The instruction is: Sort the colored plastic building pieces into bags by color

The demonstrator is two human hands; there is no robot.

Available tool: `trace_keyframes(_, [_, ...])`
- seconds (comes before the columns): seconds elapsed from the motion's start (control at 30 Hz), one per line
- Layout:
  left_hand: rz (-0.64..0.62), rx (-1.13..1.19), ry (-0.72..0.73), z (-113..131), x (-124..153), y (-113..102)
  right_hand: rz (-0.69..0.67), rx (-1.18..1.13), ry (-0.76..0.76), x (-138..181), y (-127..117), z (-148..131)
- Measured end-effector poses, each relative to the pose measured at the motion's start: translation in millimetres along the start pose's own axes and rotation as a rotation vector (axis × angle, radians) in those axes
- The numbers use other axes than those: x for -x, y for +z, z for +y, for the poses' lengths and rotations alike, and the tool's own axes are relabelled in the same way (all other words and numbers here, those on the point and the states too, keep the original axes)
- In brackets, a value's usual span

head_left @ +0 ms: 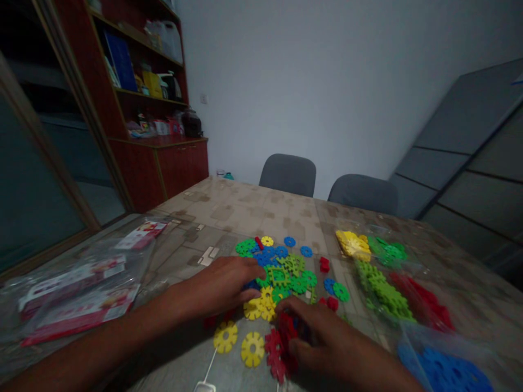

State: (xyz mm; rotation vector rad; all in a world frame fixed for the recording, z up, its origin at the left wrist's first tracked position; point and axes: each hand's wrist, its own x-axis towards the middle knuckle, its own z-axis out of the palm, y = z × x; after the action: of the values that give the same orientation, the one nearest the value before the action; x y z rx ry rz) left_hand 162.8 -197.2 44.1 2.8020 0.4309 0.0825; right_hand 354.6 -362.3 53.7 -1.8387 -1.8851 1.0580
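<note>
A mixed pile of plastic building pieces lies on the table in front of me. My left hand (232, 280) reaches over its left side, thumb and fingers apart, beside a few blue discs (265, 255) and green pieces (280, 276). My right hand (322, 332) is curled round red toothed pieces (278, 351) at the near side; the palm hides part of them. Between the hands are overlapping yellow notched discs (265, 302). Two more, a yellow disc (225, 336) and another yellow disc (253, 349), lie nearer to me.
Clear bags of sorted pieces lie to the right: yellow pieces (353, 245), green discs (388, 250), light green pieces (386, 291), red pieces (423, 299), blue pieces (449, 370). Plastic packaging (90, 283) lies at left. A grey chair (288, 174) stands beyond the table.
</note>
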Motion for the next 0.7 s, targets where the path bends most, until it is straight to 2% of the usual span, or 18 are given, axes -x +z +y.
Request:
trace_keyframes(0.1, [-0.021, -0.018, -0.024, -1, 1, -4, -0.069, -0.066, -0.061, -1, 2, 6])
trace_keyframes(0.17, [-0.035, -0.030, -0.053, -2, 1, -8, -0.050, -0.067, -0.060, -2, 5, 10])
trace_keyframes(0.3, [-0.039, -0.031, -0.050, -7, 1, -11, 0.053, 0.095, -0.029, -1, 7, 17])
trace_keyframes(0.4, [-0.045, -0.024, -0.050, -12, 2, -13, 0.024, 0.217, -0.142, -2, 12, 23])
trace_keyframes(0.47, [-0.103, -0.023, -0.086, -15, 5, -15, 0.003, 0.383, -0.274, -5, 22, 29])
trace_keyframes(0.53, [-0.210, -0.018, -0.141, -13, 9, -18, 0.029, 0.568, -0.379, -9, 36, 36])
trace_keyframes(0.63, [-0.353, -0.025, -0.189, -5, 15, -19, 0.107, 0.715, -0.429, -14, 53, 43])
trace_keyframes(0.7, [-0.387, -0.062, -0.198, 1, 17, -13, 0.110, 0.723, -0.400, -16, 55, 41])
